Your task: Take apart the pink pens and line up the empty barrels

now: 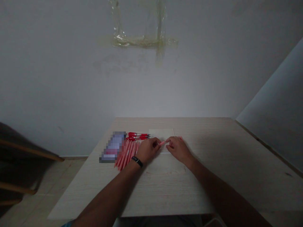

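Observation:
My left hand, wearing a black wristband, pinches a short pink pen part between thumb and fingertips. Facing it from the right, my right hand is curled, its thumb and index finger close to the end of that part. What the right fingers grip, if anything, is too small to make out. A bit of pink shows behind the right knuckles. Several pink pen barrels lie side by side left of my left hand. Beyond them lie several red pens with dark tips.
A pale sheet lies flat under and behind my hands. At the left is a blurred-out flat rectangle. The wooden table reaches the wall at the back. A slanted panel stands along the right edge.

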`<state>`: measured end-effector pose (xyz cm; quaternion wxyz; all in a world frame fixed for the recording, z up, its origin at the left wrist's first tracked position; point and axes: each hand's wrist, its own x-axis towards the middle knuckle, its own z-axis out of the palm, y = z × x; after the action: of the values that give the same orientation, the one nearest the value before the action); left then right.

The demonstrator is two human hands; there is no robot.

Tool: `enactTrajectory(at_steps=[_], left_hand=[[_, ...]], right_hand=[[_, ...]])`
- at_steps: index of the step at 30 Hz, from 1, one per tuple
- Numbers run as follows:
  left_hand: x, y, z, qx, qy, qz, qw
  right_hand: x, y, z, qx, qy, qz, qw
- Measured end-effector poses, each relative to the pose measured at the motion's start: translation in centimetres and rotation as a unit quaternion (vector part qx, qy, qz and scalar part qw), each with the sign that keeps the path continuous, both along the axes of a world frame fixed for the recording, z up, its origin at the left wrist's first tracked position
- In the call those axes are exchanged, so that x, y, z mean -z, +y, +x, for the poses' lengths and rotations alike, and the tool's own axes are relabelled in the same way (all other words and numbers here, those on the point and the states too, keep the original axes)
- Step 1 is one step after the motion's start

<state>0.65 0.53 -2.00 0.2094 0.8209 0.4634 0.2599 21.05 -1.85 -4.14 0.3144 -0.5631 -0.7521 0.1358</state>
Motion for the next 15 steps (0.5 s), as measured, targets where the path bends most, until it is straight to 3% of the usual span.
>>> enactTrajectory(at_steps=[6,9,15], left_hand=[[-0.2,-0.1,0.2,0.005,-0.001,-0.007,1.0],[-0.3,-0.1,0.2,0.015,-0.004,-0.006,1.0],[-0.7,-0.3,0.3,0.064,-0.027,0.005,0.998]], right_hand=[[-0.4,0.5,1.5,0.016,0.059,0.039,0.997],[-0.5,0.4,1.6,0.016,0.127,-0.005,0.992],[-0.1,0.3,0.8,-0.07,0.261,-0.106,0.957]])
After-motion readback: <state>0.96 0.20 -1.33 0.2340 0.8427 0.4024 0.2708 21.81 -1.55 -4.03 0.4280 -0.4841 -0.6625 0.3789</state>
